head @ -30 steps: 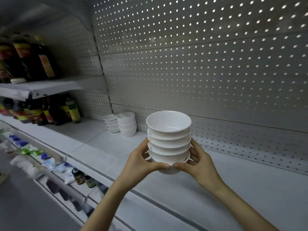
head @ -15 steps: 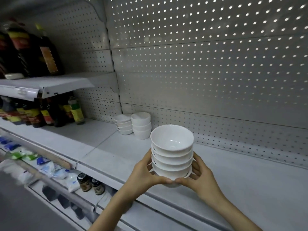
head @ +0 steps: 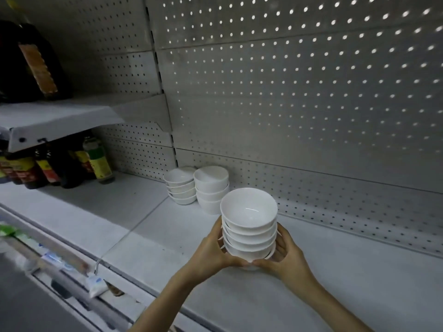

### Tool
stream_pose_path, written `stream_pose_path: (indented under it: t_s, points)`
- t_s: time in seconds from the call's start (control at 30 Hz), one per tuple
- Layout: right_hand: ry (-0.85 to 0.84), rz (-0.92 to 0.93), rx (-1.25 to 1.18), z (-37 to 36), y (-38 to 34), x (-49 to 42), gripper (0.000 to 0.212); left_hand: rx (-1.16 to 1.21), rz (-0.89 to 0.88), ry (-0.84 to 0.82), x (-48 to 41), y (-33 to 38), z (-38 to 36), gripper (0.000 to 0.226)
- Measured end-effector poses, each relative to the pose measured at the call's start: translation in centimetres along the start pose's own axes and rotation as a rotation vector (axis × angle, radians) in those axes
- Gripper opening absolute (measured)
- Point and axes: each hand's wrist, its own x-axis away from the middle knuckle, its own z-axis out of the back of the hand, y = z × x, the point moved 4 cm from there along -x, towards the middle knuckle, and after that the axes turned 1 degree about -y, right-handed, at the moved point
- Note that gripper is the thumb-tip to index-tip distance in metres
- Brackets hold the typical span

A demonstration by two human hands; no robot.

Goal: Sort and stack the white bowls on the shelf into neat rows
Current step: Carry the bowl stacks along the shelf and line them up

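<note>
The stack of nested white bowls (head: 249,226) is carried above the white shelf (head: 143,236), in front of the perforated back panel (head: 311,116). Whether its foot touches the shelf cannot be told, as the thumbs hide it.

Handling: the bowls look glazed, rigid and brittle. Judge the stack moderately heavy, smooth and liable to slip or chip. The upper bowls sit loose in the lower ones, so support the lowest bowl and keep the stack upright.

Hand pose: the left hand (head: 211,252) cups the stack at 9 o'clock and the right hand (head: 287,257) at 3 o'clock. Fingers curl round the lower bowls. The thumbs nearly meet at 6 o'clock, under the base.

At 11 o'clock from the held stack stand a stack of deep white bowls (head: 211,188) and, just beside it, a stack of shallow white bowls (head: 181,185). Sauce bottles (head: 98,161) stand farther off at 10 o'clock.
</note>
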Motion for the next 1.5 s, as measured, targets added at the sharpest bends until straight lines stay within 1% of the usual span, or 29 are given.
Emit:
stream_pose_path:
  t_s: [0.23,0.37,0.43,0.5,0.6,0.63,0.73,0.83,1.07,1.2,1.37,1.43,1.5]
  points:
    - [0.050,-0.033,0.000,-0.9,2.0,-3.6,0.109,-0.002,0.004,-0.092,-4.2,-2.2,1.9,0.104]
    - [0.110,-0.053,0.010,-1.0,2.5,-5.5,0.108,-0.008,-0.017,-0.161,-6.8,-3.2,2.9,0.108]
    - [0.124,-0.056,0.027,-1.1,2.5,-6.3,0.107,-0.011,-0.016,-0.168,-7.6,-4.0,3.1,0.107]
    - [0.143,-0.056,0.058,-1.3,2.4,-7.0,0.109,-0.016,-0.017,-0.138,-8.2,-4.5,3.3,0.100]
    - [0.187,-0.051,0.081,-1.6,2.5,-8.0,0.116,0.030,-0.012,-0.054,-8.4,-5.0,3.5,0.087]
    - [0.196,-0.047,0.094,-1.8,2.5,-8.3,0.115,0.043,-0.022,-0.020,-8.3,-4.9,3.6,0.082]
    - [0.204,-0.029,0.103,-2.3,2.4,-9.1,0.097,0.051,-0.064,0.071,-7.8,-4.4,3.6,0.067]
    - [0.229,-0.004,0.147,-2.4,2.4,-9.6,0.089,0.101,-0.070,0.094,-7.7,-4.2,3.4,0.060]
    - [0.310,0.005,0.233,-2.5,2.1,-10.5,0.088,0.113,-0.035,0.013,-8.4,-4.1,2.7,0.057]
    - [0.340,-0.013,0.295,-2.4,2.1,-11.0,0.091,0.124,0.048,-0.056,-8.9,-3.8,2.8,0.056]
    - [0.344,-0.032,0.339,-2.7,1.2,-11.2,0.082,0.074,0.005,-0.099,-9.2,-2.8,3.6,0.052]
    - [0.332,-0.059,0.403,-2.7,0.7,-10.7,0.080,0.022,0.002,-0.137,-9.3,-3.0,4.3,0.051]
    - [0.336,-0.153,0.565,-2.0,0.7,-9.5,0.080,-0.035,-0.002,-0.175,-9.3,-3.5,5.2,0.050]
